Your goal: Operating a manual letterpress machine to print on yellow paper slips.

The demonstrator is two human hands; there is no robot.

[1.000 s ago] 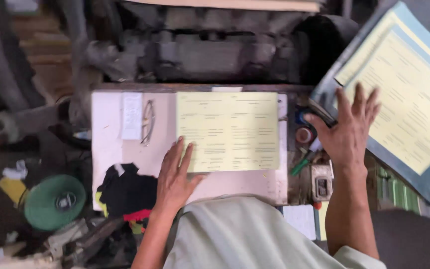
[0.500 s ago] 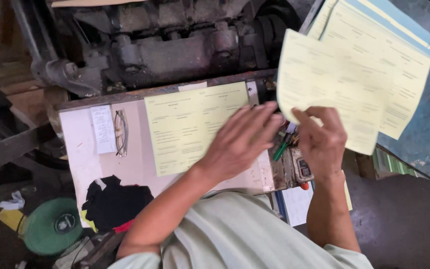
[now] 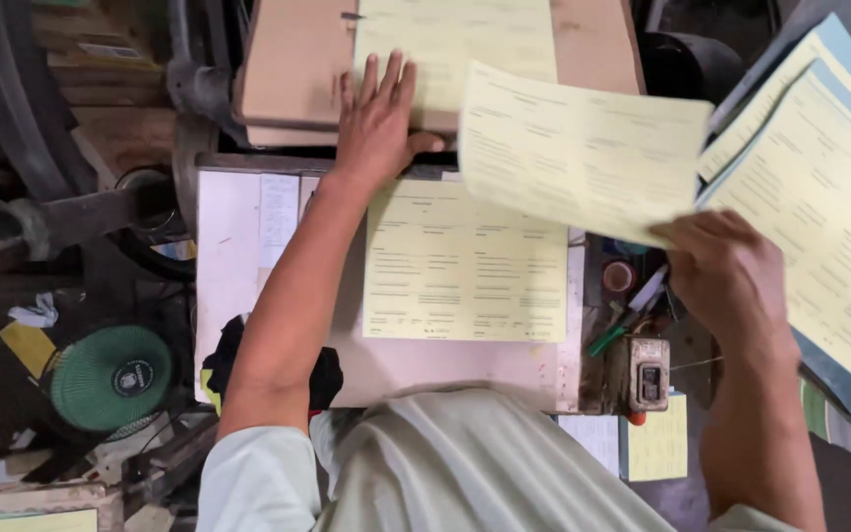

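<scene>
Cluttered tabletop point(image 3: 248, 246): right hand point(image 3: 731, 276) pinched a loose pale-yellow paper form point(image 3: 583, 153), left hand point(image 3: 376, 118) spread flat; the sheet could've slipped or creased.

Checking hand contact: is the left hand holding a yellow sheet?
No, the left hand lies flat on the board; the right hand holds the loose sheet.

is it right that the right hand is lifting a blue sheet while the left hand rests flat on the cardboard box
Not quite: in the head view the sheet in the right hand is pale yellow, not blue. The left hand does rest flat on the cardboard box.
</scene>
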